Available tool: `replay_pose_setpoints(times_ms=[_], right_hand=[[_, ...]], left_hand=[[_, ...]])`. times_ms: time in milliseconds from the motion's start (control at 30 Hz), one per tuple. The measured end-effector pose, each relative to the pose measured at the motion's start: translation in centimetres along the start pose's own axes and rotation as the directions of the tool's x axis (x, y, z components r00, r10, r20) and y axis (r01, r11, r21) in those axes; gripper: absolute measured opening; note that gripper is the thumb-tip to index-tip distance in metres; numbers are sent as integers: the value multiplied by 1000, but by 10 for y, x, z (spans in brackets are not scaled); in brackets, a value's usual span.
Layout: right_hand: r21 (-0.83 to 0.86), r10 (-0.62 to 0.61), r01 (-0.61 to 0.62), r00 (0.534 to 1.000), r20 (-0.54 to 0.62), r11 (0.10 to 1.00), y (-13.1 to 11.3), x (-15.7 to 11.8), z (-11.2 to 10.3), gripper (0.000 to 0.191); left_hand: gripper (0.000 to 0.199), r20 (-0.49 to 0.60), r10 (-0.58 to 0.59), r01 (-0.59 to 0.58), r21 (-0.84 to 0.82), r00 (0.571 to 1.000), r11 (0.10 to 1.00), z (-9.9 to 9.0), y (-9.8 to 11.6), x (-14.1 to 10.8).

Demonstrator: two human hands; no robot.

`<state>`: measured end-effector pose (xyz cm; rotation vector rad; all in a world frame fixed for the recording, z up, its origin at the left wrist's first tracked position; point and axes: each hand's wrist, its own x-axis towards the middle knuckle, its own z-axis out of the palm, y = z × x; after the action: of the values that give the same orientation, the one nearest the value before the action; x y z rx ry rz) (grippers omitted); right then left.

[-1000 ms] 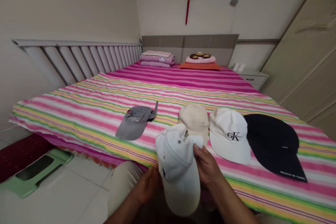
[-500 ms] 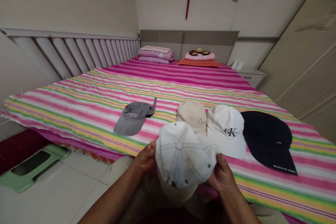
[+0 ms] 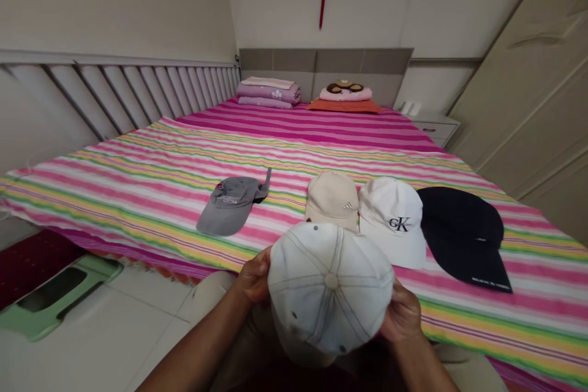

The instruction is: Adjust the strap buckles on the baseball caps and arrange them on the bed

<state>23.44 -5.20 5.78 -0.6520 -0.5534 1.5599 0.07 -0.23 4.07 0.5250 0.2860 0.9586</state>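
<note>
Between my two hands is a pale white baseball cap [image 3: 331, 312], its crown facing up and its brim pointing down toward my lap. My left hand [image 3: 255, 275] grips the cap's left edge, while my right hand [image 3: 402, 313] is closed on the right edge. Just beyond it on the bed lie a beige cap [image 3: 332, 196], a white cap with CK letters [image 3: 393, 220] and a black cap [image 3: 463, 233], side by side. Farther left, a grey cap [image 3: 232, 208] rests alone with its strap sticking up.
The bed [image 3: 151, 165] has a striped cover. Folded purple bedding [image 3: 269, 95] and an orange pillow [image 3: 342, 106] sit by the headboard [image 3: 294, 61]. A green stool [image 3: 55, 303] stands on the floor at left. A white nightstand [image 3: 436, 125] is beside the bed.
The held cap has rounded out and turned, with its crown now tipped more toward me. My right hand has shifted slightly right and lower, still gripping its edge.
</note>
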Motion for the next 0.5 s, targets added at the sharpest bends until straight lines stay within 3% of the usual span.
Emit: replay_pose_setpoints(times_ms=[67,233,400,500], right_hand=[[18,1,-1,1000,0,1000,-1,-3,-6,9],[-6,93,-93,995,-36,996,-4,-8,-11,17],[4,118,-117,992,-44,993,-6,-10,-6,28],[-1,126,-126,992,16,992,-7,-10,-11,35]], left_hand=[[30,50,20,-19,-14,999,1000,-2,0,-1],[18,58,40,-39,-23,998,999,-3,1,-2],[26,34,10,-10,8,999,1000,1,4,-1],[28,24,-4,3,50,1000,999,4,7,0]])
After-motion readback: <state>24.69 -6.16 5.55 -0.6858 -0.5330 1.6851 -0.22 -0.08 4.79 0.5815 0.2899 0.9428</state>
